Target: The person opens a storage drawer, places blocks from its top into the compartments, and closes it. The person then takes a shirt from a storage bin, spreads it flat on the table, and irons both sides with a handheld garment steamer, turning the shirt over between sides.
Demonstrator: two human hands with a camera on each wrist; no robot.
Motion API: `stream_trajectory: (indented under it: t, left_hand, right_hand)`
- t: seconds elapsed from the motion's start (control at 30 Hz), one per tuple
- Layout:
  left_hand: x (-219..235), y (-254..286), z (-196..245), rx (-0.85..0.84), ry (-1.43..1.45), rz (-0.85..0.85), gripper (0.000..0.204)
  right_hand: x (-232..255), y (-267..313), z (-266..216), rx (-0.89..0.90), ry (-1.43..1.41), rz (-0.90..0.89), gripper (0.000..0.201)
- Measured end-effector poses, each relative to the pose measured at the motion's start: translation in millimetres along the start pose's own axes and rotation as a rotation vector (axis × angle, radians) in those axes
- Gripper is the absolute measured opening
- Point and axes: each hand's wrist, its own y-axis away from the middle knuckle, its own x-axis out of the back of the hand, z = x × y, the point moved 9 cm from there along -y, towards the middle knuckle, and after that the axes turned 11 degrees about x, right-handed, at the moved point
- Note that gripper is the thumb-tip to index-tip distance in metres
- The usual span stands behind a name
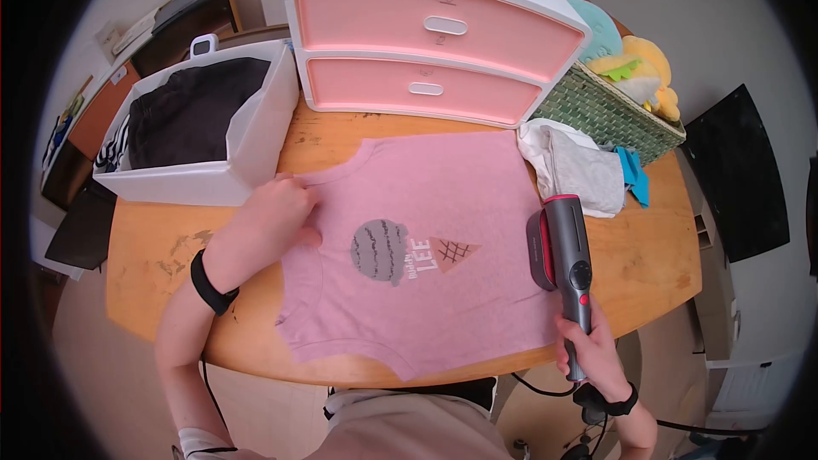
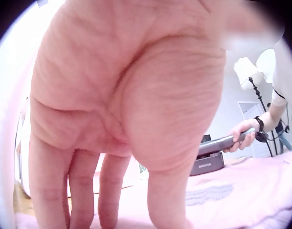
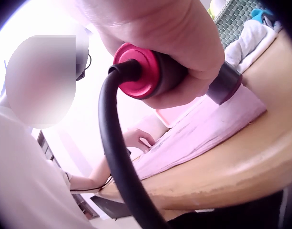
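A pink sleeveless top (image 1: 477,179) with an ice-cream print lies spread on the wooden table (image 1: 179,247). At its left part, by the shoulder, my left hand (image 1: 277,209) touches the cloth. In the left wrist view the fingers (image 2: 84,191) of that hand point down to the fabric, with the thumb apart from them. My right hand (image 1: 596,349) grips the handle of a grey and red handheld steam iron (image 1: 569,247). The iron's head is at the top's right edge, near the hem. A thick black cord (image 3: 117,133) leaves the handle end.
Behind the top stands a white drawer unit (image 1: 430,51) with pink fronts. To its left is a white box (image 1: 256,136) of dark folded clothes. A green woven basket (image 1: 613,111) with plush toys stands back right, with a crumpled white and grey cloth (image 1: 579,170) in front.
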Motion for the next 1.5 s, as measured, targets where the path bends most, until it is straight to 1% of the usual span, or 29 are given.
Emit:
stream_trajectory:
  t: [0.03,0.07,0.1,0.13,0.23,0.3,0.33,0.37,0.43,0.47,0.5,0.53,0.57,0.63,0.7,0.8,0.87,0.9,0.97,1.03,1.07,1.1,1.17,1.2,1.23,1.3,1.4,1.43,1.5]
  left_hand:
    - [-3,0,-2,0.015,-0.018,-0.027,0.038]
    - [-5,0,-3,0.020,-0.026,-0.027,0.038]
    - [-3,0,-2,-0.010,0.001,0.012,0.033]
    - [-1,1,1,-0.042,0.028,0.049,0.029]
    - [1,1,3,-0.050,0.033,0.072,0.029]
    - [2,1,4,-0.045,0.030,0.064,0.029]
    - [1,1,3,-0.041,0.030,0.054,0.029]
    - [1,1,3,-0.036,0.036,0.055,0.029]
    - [1,1,3,-0.051,0.020,0.073,0.029]
    - [0,0,2,-0.044,0.031,0.072,0.029]
    - [-4,-2,-1,-0.015,-0.004,0.022,0.032]
    - [-8,-3,-4,0.012,-0.040,-0.029,0.037]
    - [-7,-3,-5,0.017,-0.032,-0.027,0.037]
    - [-9,-3,-5,0.013,-0.054,-0.054,0.038]
    - [-10,-3,-7,0.020,-0.046,-0.046,0.038]
    - [-10,-4,-4,0.007,-0.048,-0.042,0.037]
    - [-8,-2,-2,-0.006,-0.067,-0.042,0.036]
    - [-8,-3,-4,0.010,-0.047,-0.049,0.036]
    - [-8,-3,-2,0.018,-0.033,-0.055,0.036]
    - [-6,-3,-2,0.022,-0.029,-0.034,0.037]
    - [-7,-4,-4,0.013,-0.030,-0.033,0.037]
    - [-9,-5,-7,0.014,-0.014,-0.031,0.037]
    - [-12,-6,-7,0.018,0.021,-0.031,0.037]
    - [-10,-5,-6,0.016,0.010,-0.035,0.036]
    - [-9,-4,-5,0.016,-0.002,-0.040,0.036]
    - [-8,-3,-5,0.008,0.005,-0.038,0.036]
    - [-6,-3,-4,-0.003,-0.008,-0.031,0.037]
    - [-6,-2,-4,-0.007,-0.020,-0.038,0.037]
    - [-7,-3,-4,0.004,-0.031,-0.039,0.037]
  right_hand:
    - [-4,1,-2,0.003,-0.005,-0.007,0.040]
    - [-15,2,-5,0.001,0.036,-0.068,0.041]
    - [-27,5,-7,-0.001,0.076,-0.129,0.042]
    - [-46,10,-12,-0.004,0.065,-0.200,0.043]
    - [-97,26,-5,0.026,0.125,-0.522,0.043]
    - [-119,36,-2,-0.026,0.213,-0.631,0.046]
    - [-122,33,5,0.192,0.297,-0.668,0.050]
    - [-119,36,10,0.190,0.304,-0.673,0.050]
    - [-98,36,16,0.149,0.358,-0.590,0.051]
    - [-85,41,20,-0.030,0.168,-0.500,0.042]
    - [-75,43,21,-0.036,0.177,-0.504,0.042]
    - [-52,41,20,-0.045,0.095,-0.344,0.036]
    - [-30,39,20,-0.051,0.013,-0.182,0.031]
    - [4,39,17,-0.030,-0.024,0.042,0.023]
    - [19,39,10,0.027,0.028,0.097,0.020]
    - [13,39,4,0.040,0.049,0.107,0.022]
    - [-18,40,2,0.048,0.045,-0.037,0.025]
    - [-40,43,2,0.031,0.040,-0.159,0.034]
    - [-81,49,6,0.063,0.070,-0.374,0.040]
    - [-113,56,6,0.024,0.233,-0.551,0.045]
    - [-120,54,10,0.245,0.318,-0.625,0.044]
    - [-118,57,11,0.241,0.320,-0.618,0.044]
    - [-105,63,24,0.001,0.292,-0.568,0.043]
    - [-91,64,26,0.050,0.238,-0.498,0.038]
    - [-80,69,29,0.043,0.247,-0.499,0.038]
    - [-31,70,35,-0.068,0.044,-0.165,0.033]
    - [21,67,28,0.020,0.044,0.122,0.026]
    - [27,68,21,0.009,0.062,0.155,0.026]
    - [36,63,20,0.022,0.073,0.114,0.023]
